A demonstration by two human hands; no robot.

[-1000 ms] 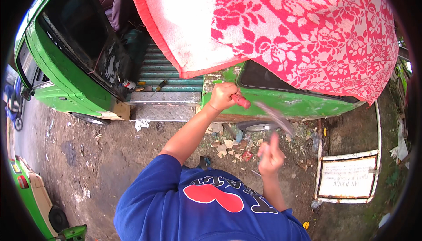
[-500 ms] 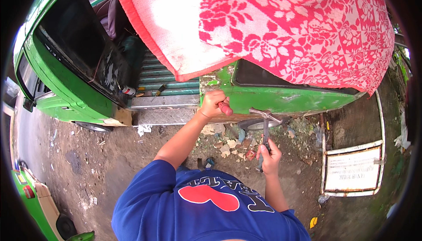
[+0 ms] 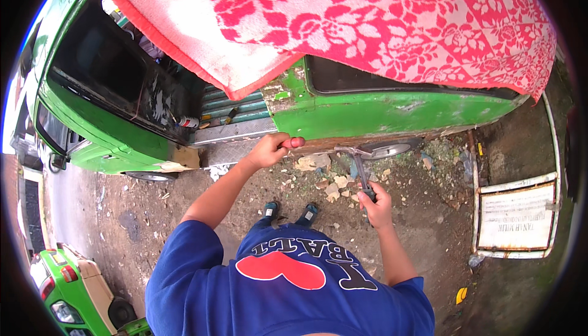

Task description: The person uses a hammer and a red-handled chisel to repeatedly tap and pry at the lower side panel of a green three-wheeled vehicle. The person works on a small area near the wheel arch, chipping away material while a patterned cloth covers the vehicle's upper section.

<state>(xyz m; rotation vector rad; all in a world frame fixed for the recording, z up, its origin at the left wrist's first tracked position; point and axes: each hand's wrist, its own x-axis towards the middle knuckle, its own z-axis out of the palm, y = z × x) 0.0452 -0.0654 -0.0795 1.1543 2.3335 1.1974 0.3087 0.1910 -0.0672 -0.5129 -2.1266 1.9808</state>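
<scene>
Left hand point(image 3: 267, 151) clenched round red handle point(image 3: 294, 142); right hand point(image 3: 377, 205), hammer point(image 3: 360, 169).

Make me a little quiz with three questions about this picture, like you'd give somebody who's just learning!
1. Pick one. Where is the hammer?
A) In the left hand
B) In the right hand
C) Lying on the ground

2. True or false? The floral blanket hangs over part of the green vehicle that has its side facing the hands.

3. Fill in the colour: the left hand grips a ____ handle.

Key:
1. B
2. True
3. Red
</scene>
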